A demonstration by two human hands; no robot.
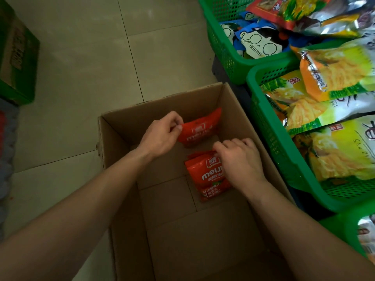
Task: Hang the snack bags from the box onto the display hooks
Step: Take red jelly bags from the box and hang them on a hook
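An open cardboard box (pixel 125 151) stands on the floor below me, and both my arms reach into it. My left hand (pixel 160 136) pinches the top corner of an orange-red snack bag (pixel 199 129) that leans against the box's far wall. A second orange-red snack bag (pixel 207 175) lies flat on the box bottom. My right hand (pixel 240 161) rests on that bag's top edge with its fingers curled over it. No display hooks are in view.
Green plastic baskets (pixel 269 138) filled with yellow, orange and blue snack packets line the right side, close to the box. A green carton (pixel 16 55) sits at the far left. Pale floor tiles (pixel 91 57) stretch beyond the box.
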